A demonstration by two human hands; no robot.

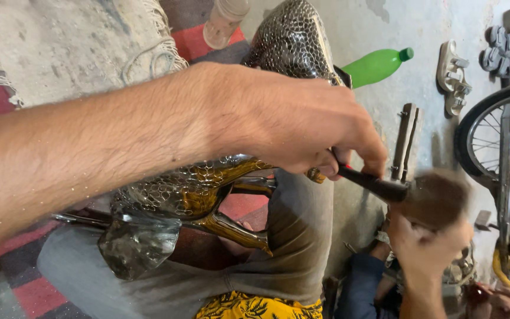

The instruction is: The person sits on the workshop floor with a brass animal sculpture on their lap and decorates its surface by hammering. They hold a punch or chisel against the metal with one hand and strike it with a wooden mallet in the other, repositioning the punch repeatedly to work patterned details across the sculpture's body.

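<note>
The right hand (302, 127) clenches the black handle of a blurred brown brush (429, 198) just beside a shiny, scale-textured chrome-and-gold bicycle frame (208, 189), while the left hand (426, 245) below the brush looks curled, grip unclear.

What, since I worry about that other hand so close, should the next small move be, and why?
Probably hold the tool back a moment. The left hand grips the black-handled tool, whose blurred brown head sits right above another person's hand, near the patterned metal frame. Letting that hand clear first seems safer.
</note>
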